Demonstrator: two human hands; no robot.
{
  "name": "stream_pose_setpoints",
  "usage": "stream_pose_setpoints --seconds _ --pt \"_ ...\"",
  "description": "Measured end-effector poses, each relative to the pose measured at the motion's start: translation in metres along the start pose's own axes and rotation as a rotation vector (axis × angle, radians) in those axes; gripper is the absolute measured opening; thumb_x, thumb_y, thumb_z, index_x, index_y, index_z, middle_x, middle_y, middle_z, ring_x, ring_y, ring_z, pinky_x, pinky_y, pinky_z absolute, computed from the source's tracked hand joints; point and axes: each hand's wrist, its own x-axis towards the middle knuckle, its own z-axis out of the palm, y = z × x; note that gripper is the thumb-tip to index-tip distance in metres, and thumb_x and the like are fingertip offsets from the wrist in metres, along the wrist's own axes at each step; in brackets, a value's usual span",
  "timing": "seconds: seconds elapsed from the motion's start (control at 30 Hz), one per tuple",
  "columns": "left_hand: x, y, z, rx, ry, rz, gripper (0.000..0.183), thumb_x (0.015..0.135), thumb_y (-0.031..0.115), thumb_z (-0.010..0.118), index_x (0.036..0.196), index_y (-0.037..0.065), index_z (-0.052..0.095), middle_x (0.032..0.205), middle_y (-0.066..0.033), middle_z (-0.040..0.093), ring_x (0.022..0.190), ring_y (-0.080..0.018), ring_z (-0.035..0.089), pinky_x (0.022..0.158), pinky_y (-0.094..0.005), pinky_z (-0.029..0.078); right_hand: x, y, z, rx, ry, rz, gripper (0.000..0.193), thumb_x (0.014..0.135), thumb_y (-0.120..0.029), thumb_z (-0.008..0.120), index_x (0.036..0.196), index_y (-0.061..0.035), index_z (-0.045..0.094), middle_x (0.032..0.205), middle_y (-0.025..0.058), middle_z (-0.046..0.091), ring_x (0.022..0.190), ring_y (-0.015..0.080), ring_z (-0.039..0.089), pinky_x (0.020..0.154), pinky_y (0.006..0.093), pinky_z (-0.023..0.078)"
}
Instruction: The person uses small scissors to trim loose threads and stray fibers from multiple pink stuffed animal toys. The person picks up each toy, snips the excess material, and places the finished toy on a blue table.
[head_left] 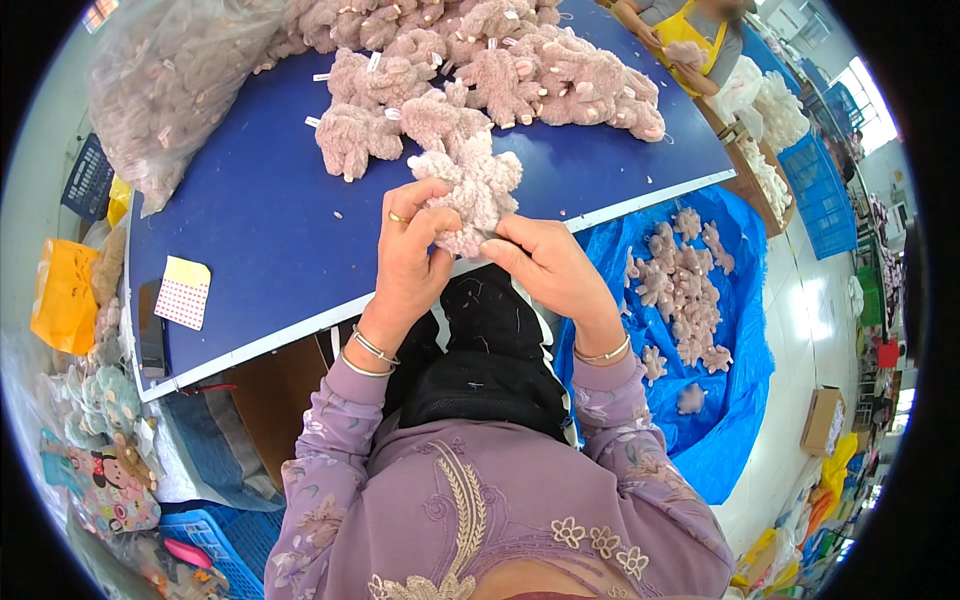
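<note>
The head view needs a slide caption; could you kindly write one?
Left hand and right hand hold a pink plush toy at a blue table piled with similar toys.

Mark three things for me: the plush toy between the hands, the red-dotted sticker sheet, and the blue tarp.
Plush toy (479, 188), head view: middle of its fluffy body.
Red-dotted sticker sheet (183, 294), head view: middle of its dotted face.
Blue tarp (714, 452), head view: bare lower part of the sheeting.
</note>
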Motion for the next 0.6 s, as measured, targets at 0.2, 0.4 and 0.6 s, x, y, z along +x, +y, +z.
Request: stream_pose_setpoints --seconds 0.2,0.4,0.6 --pt "0.006 0.011 -0.006 -0.155 -0.102 -0.178 0.026 0.069 -0.005 0.064 0.093 0.003 0.059 0.107 -0.0114 0.060 0.092 -0.0238 0.058 0.082 -0.0321 0.046 -0.011 0.009 -0.005 0.449 0.188 0.184 0.015 0.088 -0.014 0.064 0.090 -0.0016 0.055 0.070 -0.0040 0.048 0.063 0.0039 0.040 0.053 0.0218 0.034" --pt "0.007 0.024 -0.010 -0.410 -0.217 -0.605 0.027 0.081 0.003 0.064 0.107 -0.003 0.060 0.098 -0.0043 0.063 0.079 -0.0104 0.060 0.072 -0.0244 0.050 -0.008 0.004 0.009 0.059 0.261 0.042 0.031 0.077 -0.010 0.075 0.100 -0.0011 0.057 0.076 0.0018 0.056 0.068 0.0074 0.048 0.060 0.0237 0.041" --pt "0.013 0.026 -0.017 -0.729 -0.286 -0.817 0.039 0.083 -0.002 0.058 0.122 -0.002 0.054 0.100 -0.0055 0.062 0.074 -0.0073 0.059 0.055 -0.0191 0.048 -0.005 0.003 0.010 -0.019 0.425 0.031 0.032 0.076 -0.009 0.074 0.104 -0.0013 0.059 0.083 0.0075 0.060 0.071 0.0136 0.054 0.063 0.0284 0.045"
